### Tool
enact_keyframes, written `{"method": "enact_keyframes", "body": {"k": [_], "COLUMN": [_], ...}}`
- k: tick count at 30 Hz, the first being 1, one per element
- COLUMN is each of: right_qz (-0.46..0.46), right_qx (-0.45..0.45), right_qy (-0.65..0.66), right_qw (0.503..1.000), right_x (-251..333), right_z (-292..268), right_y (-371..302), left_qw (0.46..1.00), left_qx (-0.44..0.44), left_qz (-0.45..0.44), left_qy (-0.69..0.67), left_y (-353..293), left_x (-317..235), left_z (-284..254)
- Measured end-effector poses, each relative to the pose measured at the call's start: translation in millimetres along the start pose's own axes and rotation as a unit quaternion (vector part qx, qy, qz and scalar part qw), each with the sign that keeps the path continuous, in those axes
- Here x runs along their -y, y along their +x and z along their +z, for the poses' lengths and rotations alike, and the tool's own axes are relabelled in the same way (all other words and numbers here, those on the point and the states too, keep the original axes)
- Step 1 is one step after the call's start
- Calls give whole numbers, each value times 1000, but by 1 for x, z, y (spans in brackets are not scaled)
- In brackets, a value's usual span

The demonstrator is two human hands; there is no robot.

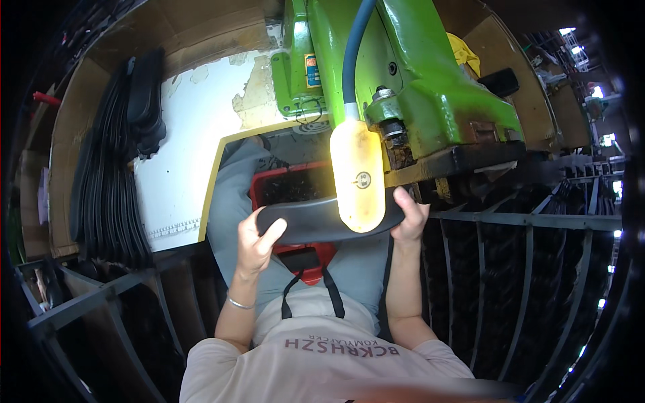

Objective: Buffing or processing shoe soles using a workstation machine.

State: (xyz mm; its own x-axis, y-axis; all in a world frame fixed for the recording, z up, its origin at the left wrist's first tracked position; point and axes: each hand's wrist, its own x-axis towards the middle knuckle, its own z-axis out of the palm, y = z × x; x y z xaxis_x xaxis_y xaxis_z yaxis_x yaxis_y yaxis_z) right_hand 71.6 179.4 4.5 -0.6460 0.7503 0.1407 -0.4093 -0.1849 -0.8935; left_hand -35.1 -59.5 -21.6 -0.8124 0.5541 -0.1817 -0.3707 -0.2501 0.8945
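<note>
One black piece (310, 222), long axis crosswise

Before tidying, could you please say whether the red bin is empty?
Not empty: dark bits show inside the red bin; their depth isn't clear.

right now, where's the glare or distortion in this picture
In the head view, highlights glare off the green machine and the yellow oblong piece glows along its edges; the head view also bows the grey rails and darkens its corners; the black curved piece, in head view, looks reasonably sharp.
</note>
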Motion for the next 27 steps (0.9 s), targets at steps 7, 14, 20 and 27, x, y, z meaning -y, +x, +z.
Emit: {"method": "enact_keyframes", "body": {"k": [7, 14, 20, 27], "right_qz": [16, -34, 38, 305], "right_qx": [66, 103, 40, -4], "right_qy": [-14, -77, -179, -111], "right_qw": [998, 991, 982, 946], "right_x": [1, -12, -12, 6], "right_z": [34, 27, 13, -63], "right_y": [-10, -16, -75, -173], "left_qw": [991, 939, 950, 971], "left_qx": [56, 164, 103, 82], "left_qz": [-118, 66, 98, 143], "left_qy": [30, 296, 277, 172], "left_y": [-43, 10, 31, 21], "left_x": [21, -16, 22, 31], "left_z": [-40, 66, 98, 103]}}
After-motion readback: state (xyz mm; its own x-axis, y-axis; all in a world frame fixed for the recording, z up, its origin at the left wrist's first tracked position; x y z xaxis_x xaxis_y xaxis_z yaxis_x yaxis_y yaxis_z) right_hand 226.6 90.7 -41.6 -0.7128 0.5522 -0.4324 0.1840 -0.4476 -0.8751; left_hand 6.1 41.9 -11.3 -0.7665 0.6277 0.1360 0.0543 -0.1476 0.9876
